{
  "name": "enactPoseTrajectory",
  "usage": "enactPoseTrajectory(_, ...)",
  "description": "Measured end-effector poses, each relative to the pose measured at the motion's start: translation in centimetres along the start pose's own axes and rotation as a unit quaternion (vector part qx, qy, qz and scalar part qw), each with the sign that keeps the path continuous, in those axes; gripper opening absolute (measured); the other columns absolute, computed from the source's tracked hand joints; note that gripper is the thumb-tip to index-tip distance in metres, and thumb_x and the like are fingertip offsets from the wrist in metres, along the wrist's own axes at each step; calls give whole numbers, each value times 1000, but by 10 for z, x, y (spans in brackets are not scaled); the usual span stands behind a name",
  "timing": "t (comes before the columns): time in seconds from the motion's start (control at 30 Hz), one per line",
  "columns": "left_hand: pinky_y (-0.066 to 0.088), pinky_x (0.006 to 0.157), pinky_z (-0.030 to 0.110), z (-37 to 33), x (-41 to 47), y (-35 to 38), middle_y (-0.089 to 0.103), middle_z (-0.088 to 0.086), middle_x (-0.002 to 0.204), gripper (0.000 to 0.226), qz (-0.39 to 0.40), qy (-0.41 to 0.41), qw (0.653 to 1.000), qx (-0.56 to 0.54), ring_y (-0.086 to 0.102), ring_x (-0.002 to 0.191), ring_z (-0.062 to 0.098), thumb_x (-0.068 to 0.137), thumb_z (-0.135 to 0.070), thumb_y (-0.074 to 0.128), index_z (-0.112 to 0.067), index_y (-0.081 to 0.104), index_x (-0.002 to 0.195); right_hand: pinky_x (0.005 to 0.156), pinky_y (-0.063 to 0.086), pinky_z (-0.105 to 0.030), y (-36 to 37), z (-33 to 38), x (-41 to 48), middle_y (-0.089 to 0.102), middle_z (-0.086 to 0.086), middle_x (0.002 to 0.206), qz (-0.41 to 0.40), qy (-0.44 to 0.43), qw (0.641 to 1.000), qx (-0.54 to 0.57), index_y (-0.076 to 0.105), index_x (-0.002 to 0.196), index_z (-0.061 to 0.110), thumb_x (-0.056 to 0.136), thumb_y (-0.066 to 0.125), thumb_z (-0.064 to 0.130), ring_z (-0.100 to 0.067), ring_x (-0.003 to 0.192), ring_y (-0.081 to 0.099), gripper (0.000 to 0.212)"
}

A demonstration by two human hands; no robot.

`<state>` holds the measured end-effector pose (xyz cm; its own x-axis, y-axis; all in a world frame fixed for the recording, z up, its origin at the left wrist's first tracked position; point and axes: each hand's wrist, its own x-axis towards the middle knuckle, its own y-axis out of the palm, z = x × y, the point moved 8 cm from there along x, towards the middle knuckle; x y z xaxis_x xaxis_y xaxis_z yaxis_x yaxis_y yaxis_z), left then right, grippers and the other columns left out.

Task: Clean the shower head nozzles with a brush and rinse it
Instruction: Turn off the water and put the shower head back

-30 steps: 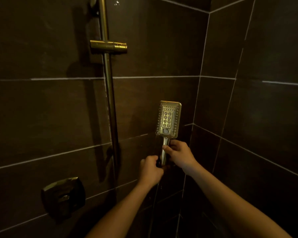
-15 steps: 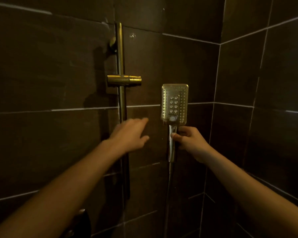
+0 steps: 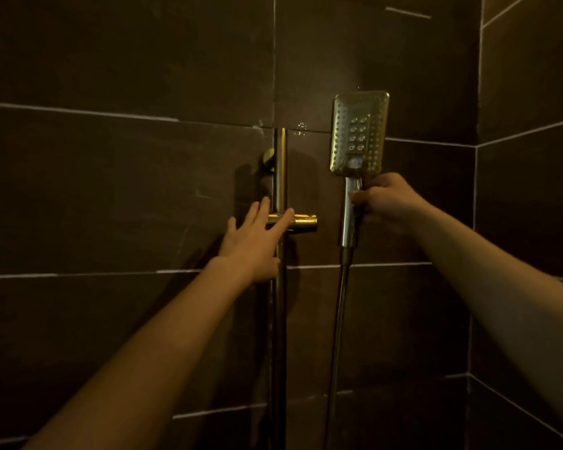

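The rectangular brass shower head (image 3: 359, 133) stands upright with its nozzle face toward me, right of the slide rail (image 3: 280, 170). My right hand (image 3: 385, 203) grips its handle just below the head, and the hose (image 3: 337, 336) hangs down from the handle. My left hand (image 3: 254, 241) is open, fingers spread, with its fingertips over the left end of the brass holder bracket (image 3: 301, 222) on the rail. No brush is in view.
Dark brown tiled walls (image 3: 127, 190) meet in a corner at the right (image 3: 476, 190). The rail's upper wall mount (image 3: 268, 160) sits just above the bracket.
Both hands have risen. My left hand let go of the handle and reached up to the holder bracket. My right hand lifted the shower head higher, level with the rail's top.
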<state>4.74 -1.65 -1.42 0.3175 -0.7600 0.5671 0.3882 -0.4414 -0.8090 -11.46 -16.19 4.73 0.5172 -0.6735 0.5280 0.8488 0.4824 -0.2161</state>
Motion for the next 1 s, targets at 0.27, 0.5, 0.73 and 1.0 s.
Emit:
enactPoseTrajectory(0.27, 14, 122, 60, -2, 1, 3, -31, 5, 162, 111, 10, 7, 1000, -8, -21, 151, 29, 87, -28, 70, -43, -18, 152, 73, 59, -38, 19, 52, 55, 69, -9, 98, 4, -67, 997, 33, 63, 95, 12, 98, 59, 1, -22, 88, 70, 12)
enactPoseTrajectory(0.5, 19, 121, 59, -3, 1, 2, -33, 4, 161, 107, 27, 2, 1000, 0, -22, 151, 28, 89, -29, 68, -43, -17, 153, 77, 59, -33, 40, 65, 65, 71, -3, 102, 49, -118, 991, 47, 65, 101, 17, 99, 58, 5, -18, 98, 70, 14)
enactPoseTrajectory(0.73, 34, 115, 54, 0, 2, 4, -33, 3, 161, 107, 22, -4, 1000, 6, -20, 152, 28, 88, -25, 67, -45, -16, 152, 87, 60, -38, 49, 72, 68, 71, -5, 110, 80, -134, 984, 83, 65, 110, 16, 100, 58, 6, -20, 106, 69, 15)
enactPoseTrajectory(1.0, 34, 112, 57, 0, 3, 6, -34, 0, 161, 108, 17, -8, 1000, -9, -22, 151, 26, 88, -23, 66, -47, -17, 152, 85, 57, -33, 59, 33, 62, 69, -6, 115, 111, -120, 977, 133, 64, 117, 14, 103, 53, 9, -19, 105, 68, 18)
